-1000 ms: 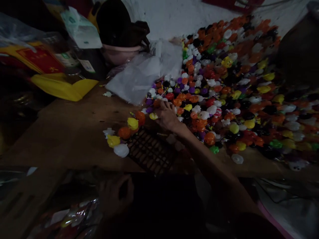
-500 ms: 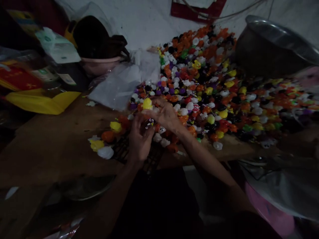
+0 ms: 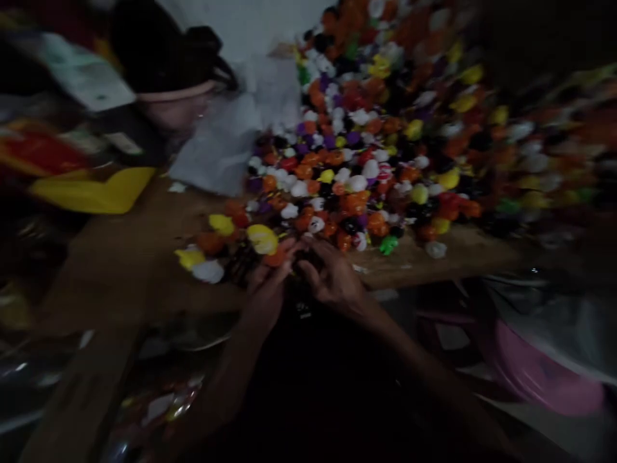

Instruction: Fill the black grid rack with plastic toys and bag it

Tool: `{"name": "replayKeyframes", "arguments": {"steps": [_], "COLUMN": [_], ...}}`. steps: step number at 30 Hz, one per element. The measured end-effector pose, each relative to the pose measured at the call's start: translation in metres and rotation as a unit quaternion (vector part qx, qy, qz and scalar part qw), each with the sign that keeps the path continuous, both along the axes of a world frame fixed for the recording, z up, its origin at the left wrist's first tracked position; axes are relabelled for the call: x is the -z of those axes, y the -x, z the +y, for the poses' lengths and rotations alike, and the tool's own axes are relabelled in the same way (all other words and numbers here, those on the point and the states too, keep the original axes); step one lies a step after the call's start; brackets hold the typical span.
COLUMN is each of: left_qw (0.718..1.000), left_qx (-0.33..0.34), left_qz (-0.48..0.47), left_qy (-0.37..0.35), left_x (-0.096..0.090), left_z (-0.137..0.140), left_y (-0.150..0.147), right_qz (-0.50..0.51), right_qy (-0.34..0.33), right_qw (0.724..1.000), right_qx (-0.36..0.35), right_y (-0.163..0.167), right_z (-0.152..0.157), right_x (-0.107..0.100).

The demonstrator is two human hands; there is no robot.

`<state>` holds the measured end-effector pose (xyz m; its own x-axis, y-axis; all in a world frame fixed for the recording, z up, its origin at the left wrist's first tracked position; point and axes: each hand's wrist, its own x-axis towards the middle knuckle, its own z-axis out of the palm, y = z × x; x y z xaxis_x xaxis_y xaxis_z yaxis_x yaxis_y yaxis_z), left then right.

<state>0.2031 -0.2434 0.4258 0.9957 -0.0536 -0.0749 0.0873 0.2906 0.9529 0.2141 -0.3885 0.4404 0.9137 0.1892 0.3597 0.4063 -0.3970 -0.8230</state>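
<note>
Two hands working small plastic figures at the front edge of a wooden table (image 3: 159, 244), among containers
The left hand (image 3: 267, 283) has its fingers closed on a yellow figure (image 3: 263, 239) and an orange figure (image 3: 276, 257), just above the table edge; the right hand (image 3: 335, 280) meets it at the fingertips, thumb parted from the forefinger, and what it grips cannot be told. Behind lies a heap of mixed figures (image 3: 357, 202), uncontained. To the rear left, a pink bowl (image 3: 176, 109) bears a black vessel (image 3: 144, 48); beside it lies a whitish plastic bag (image 3: 212, 151), contents indistinct. A yellow tray-like piece (image 3: 94, 193) stands farther left. Low at right, a pink basin (image 3: 544, 376) sits under translucent sheeting (image 3: 554, 321)
</note>
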Motion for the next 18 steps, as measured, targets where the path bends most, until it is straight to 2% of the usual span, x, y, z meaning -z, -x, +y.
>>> {"name": "replayKeyframes", "arguments": {"steps": [2,4,9,11,14,18], "left_qw": [0.998,0.997,0.996,0.997,1.000,0.993], "left_qx": [0.007,-0.007,0.006,0.002,-0.016,-0.055], "left_qz": [0.025,0.029,0.026,0.017,0.015,0.013], "left_qy": [0.061,0.070,0.088,0.069,0.004,-0.100], "left_x": [-0.002,-0.002,-0.003,-0.007,-0.013,-0.022], "left_z": [-0.004,-0.005,0.000,0.003,0.010,0.034], "left_y": [0.001,-0.001,0.004,0.006,0.013,0.044], "right_qz": [0.038,0.080,0.162,0.144,0.061,-0.010], "right_qy": [-0.075,-0.108,-0.126,-0.107,-0.079,-0.011], "right_qw": [0.996,0.990,0.969,0.972,0.983,0.989], "right_qx": [-0.025,-0.051,-0.137,-0.151,-0.156,-0.149], "right_y": [-0.002,-0.004,-0.003,-0.003,-0.007,-0.025], "right_z": [-0.001,0.001,0.007,0.010,0.018,0.034], "right_x": [0.016,0.019,0.002,0.000,0.005,0.015]}}
